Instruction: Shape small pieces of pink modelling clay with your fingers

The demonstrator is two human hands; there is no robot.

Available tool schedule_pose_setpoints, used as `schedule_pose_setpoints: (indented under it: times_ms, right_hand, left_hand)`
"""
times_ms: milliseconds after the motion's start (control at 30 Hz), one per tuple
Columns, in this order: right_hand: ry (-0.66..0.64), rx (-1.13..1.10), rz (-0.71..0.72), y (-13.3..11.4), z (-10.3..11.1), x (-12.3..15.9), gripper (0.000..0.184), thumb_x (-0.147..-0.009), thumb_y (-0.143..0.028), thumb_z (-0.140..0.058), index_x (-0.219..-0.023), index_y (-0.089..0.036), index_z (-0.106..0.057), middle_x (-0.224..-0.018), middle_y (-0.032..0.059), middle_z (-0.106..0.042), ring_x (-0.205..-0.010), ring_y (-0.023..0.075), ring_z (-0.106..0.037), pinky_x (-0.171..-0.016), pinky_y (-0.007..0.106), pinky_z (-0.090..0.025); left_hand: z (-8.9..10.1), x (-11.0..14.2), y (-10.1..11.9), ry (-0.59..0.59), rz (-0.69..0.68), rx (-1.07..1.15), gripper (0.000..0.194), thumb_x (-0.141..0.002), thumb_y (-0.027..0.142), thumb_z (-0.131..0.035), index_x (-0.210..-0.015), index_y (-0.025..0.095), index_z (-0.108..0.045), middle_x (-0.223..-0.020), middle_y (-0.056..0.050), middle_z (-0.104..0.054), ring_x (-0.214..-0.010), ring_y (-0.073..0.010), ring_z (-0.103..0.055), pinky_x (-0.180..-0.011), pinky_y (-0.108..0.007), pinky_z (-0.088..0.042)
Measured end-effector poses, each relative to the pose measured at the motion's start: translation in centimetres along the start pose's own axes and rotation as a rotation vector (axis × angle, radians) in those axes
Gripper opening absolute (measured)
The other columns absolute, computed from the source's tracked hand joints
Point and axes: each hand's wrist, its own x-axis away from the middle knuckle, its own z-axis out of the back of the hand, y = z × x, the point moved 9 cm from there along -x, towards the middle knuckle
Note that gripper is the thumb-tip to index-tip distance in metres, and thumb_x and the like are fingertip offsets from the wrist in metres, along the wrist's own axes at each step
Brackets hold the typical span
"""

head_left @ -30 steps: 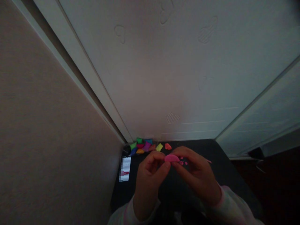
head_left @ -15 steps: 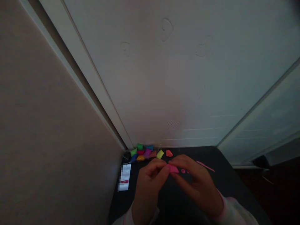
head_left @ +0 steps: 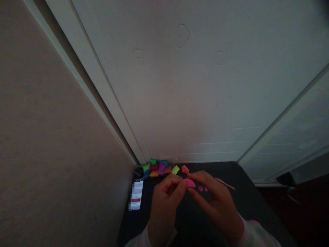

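A flattened piece of pink modelling clay [head_left: 190, 183] with a rounded edge is held up above the dark table. My left hand [head_left: 167, 195] pinches its left end between thumb and bent fingers. My right hand [head_left: 214, 197] has its index finger at the upper edge and its thumb at the lower edge. Beyond the gap in my right hand, two small pink clay bits [head_left: 200, 188] lie on the table. A thin pink strip [head_left: 225, 183] rests to the right, behind my right hand.
Several colourful packets [head_left: 161, 168] are piled at the table's back left, against the white panel. Beside them lie a yellow piece [head_left: 175, 169] and an orange-red piece [head_left: 185, 168]. A white rectangular item [head_left: 136, 195], partly blurred out, sits at the left edge of the black table [head_left: 241, 202].
My right fingers have spread slightly, and more of the clay's rounded edge shows. Both small pink bits are now uncovered. My left hand keeps its pinch.
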Motion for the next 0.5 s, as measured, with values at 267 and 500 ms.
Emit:
schedule_pose_setpoints:
  times_ms: [267, 500]
  right_hand:
    - [0.089, 0.037, 0.055, -0.66, 0.38, -0.09, 0.011, -0.076, -0.015, -0.057, -0.085, -0.021, -0.062, -0.073, 0.0022, -0.068, -0.067, 0.0160, -0.063, -0.067, 0.031, -0.051]
    - [0.066, 0.064, 0.108, -0.97, 0.21, 0.07, 0.016, -0.077, -0.014, -0.056, -0.090, -0.021, -0.060, -0.074, 0.0026, -0.067, -0.068, 0.0160, -0.062, -0.064, 0.030, -0.051]
  left_hand:
    - [-0.12, 0.09, 0.25, -0.009, -0.013, 0.014, 0.012, -0.071, 0.026, -0.061, -0.065, 0.016, -0.066, -0.064, 0.000, -0.062, -0.063, -0.0133, -0.055, -0.061, -0.024, -0.044]
    - [-0.20, 0.21, -0.24, -0.001, 0.023, 0.044, 0.012, -0.073, 0.026, -0.061, -0.066, 0.016, -0.065, -0.065, 0.001, -0.062, -0.065, -0.0123, -0.056, -0.063, -0.022, -0.044]
